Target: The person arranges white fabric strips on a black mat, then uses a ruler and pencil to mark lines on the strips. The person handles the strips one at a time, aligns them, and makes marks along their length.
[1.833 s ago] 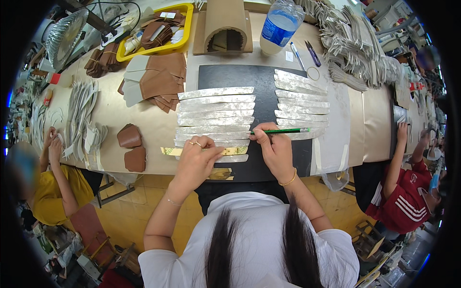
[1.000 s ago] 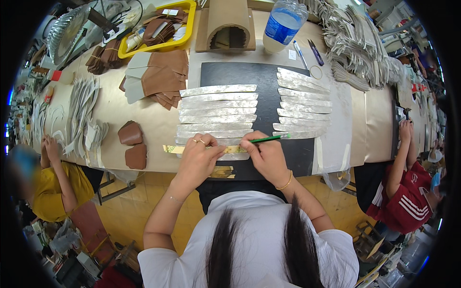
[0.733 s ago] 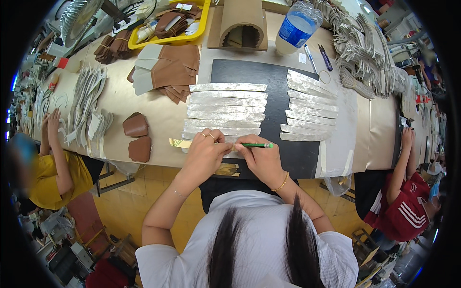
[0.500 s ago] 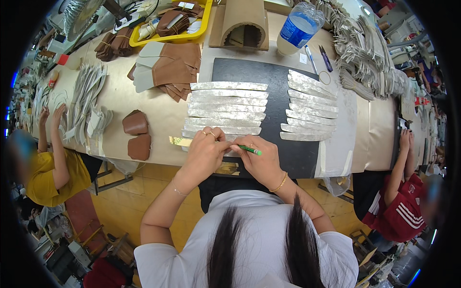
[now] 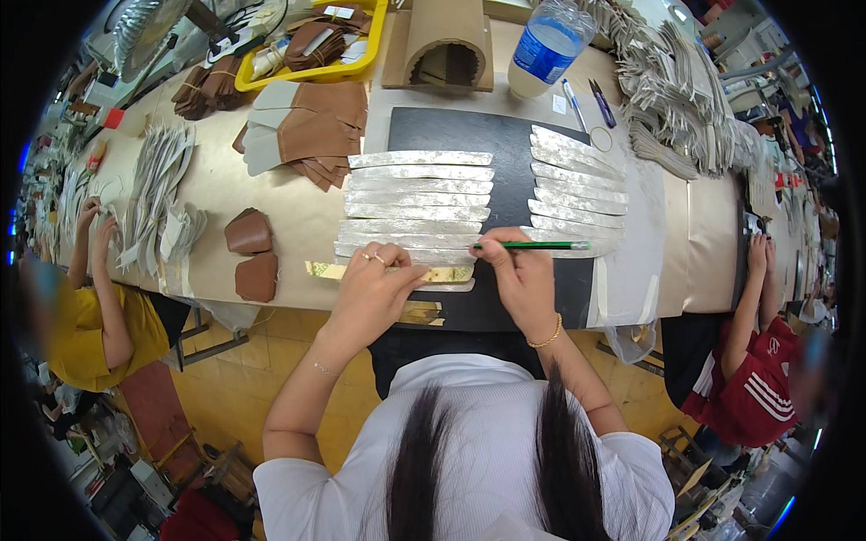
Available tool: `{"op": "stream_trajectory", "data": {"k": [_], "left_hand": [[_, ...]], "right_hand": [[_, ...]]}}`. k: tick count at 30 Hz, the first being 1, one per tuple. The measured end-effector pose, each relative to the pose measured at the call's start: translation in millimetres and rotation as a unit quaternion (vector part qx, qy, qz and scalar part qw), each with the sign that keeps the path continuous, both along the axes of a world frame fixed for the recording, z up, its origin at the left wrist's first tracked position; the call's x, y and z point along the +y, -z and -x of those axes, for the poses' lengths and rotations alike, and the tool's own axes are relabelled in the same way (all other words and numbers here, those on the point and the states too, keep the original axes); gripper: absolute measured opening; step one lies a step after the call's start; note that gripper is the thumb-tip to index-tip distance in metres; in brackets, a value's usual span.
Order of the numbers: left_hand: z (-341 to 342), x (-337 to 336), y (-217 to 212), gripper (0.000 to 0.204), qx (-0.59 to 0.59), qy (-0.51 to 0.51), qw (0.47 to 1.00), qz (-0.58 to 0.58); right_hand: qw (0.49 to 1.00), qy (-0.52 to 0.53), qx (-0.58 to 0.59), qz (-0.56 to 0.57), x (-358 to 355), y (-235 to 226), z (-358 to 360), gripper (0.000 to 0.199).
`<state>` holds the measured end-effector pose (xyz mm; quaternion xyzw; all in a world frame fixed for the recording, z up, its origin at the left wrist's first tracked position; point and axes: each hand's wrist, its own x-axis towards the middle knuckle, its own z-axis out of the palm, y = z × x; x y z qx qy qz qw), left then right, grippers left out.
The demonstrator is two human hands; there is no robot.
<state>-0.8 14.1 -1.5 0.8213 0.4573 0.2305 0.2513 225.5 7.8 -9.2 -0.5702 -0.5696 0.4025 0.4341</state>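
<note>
My right hand pinches a green pencil, its tip pointing left by the end of a silvery strip. A yellowish patterned strip, like a narrow template, lies under the bent fingers of my left hand, which grip and press it near the board's front edge. Part of a pale strip shows just below it. Beyond my hands, several silvery-white strips lie in a column on the black board. A second column of similar curved strips lies to the right.
Two brown leather pieces lie left of the board, below fanned brown and grey pieces. Along the back stand a yellow tray, a brown arched form and a bottle. Thread snips lie right. Co-workers sit at both sides.
My right hand has moved right, and the pencil now points left instead of right. The patterned strip has shifted slightly left and down with my left hand. The whole view has shifted a little.
</note>
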Motion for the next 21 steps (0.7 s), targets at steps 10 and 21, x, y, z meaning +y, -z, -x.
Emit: {"op": "stream_trajectory", "data": {"k": [10, 21], "left_hand": [[-2, -11, 7, 0.016, 0.005, 0.013, 1.0, 0.019], [-4, -10, 6, 0.017, 0.015, 0.017, 1.0, 0.01]], "right_hand": [[1.0, 0.003, -0.005, 0.017, -11, -3, -18, 0.027], [0.999, -0.026, -0.033, 0.002, -17, -7, -9, 0.021]]}}
